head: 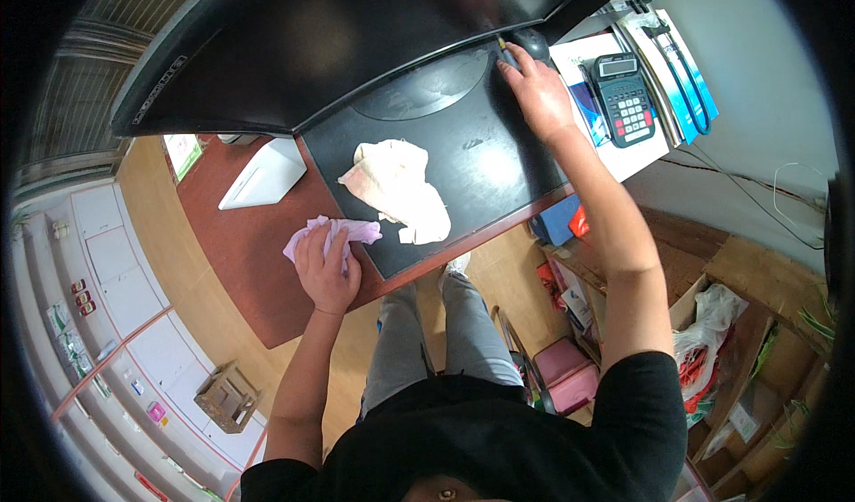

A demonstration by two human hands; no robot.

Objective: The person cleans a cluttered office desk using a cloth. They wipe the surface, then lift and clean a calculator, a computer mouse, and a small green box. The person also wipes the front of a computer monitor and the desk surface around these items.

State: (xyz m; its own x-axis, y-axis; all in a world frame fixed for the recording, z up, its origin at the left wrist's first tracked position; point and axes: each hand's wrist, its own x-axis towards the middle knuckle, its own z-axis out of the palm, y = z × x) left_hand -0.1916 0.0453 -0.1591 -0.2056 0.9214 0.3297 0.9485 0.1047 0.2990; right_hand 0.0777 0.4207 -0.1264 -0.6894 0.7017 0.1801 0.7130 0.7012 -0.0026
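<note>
My left hand point(327, 271) lies on a crumpled pink-purple cloth point(364, 231) at the front of the red-brown desk point(247, 268), its fingers curled over the cloth. To the right of it, a cream cloth point(401, 184) is spread in loose folds on the black desk mat point(481, 181). My right hand point(541, 94) reaches to the back right of the mat, with a pen-like object point(505, 49) at its fingertips, beside a black computer mouse point(531, 42). How firmly the fingers hold the pen-like object is hard to see.
A large black monitor point(267, 47) overhangs the back of the desk, above its round base point(427, 91). At the right are a desk calculator point(625, 101) and upright folders point(674, 81). A white angular object point(264, 174) stands at the left. Below are a wooden stool point(228, 397) and a pink box point(568, 375).
</note>
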